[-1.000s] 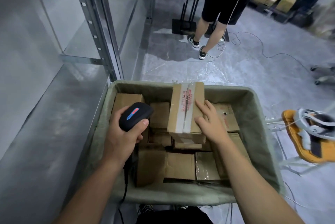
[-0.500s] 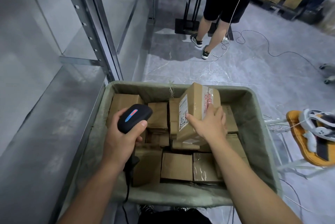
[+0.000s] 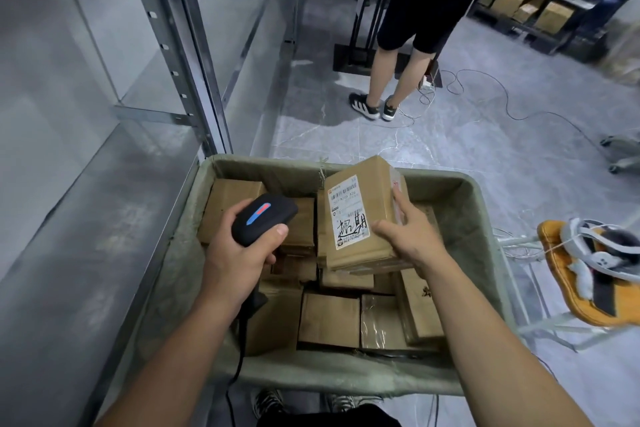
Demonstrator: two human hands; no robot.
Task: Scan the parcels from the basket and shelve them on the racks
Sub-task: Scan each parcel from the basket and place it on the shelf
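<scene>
At lower centre, the grey-green fabric basket (image 3: 346,381) holds brown cardboard parcels (image 3: 329,319) lying flat. Above them the left hand (image 3: 235,260) curls its fingers round a black scanner (image 3: 265,219). The right hand (image 3: 412,243) grips one parcel (image 3: 360,212) over the basket's middle, thumb on its labelled face. The parcel's long axis runs up the frame, label toward the camera. The metal rack (image 3: 86,219) stands left.

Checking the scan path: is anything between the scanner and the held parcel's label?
Nothing visible. The scanner in the left hand sits beside the parcel; its label lies bare, the right hand gripping beside it.
</scene>
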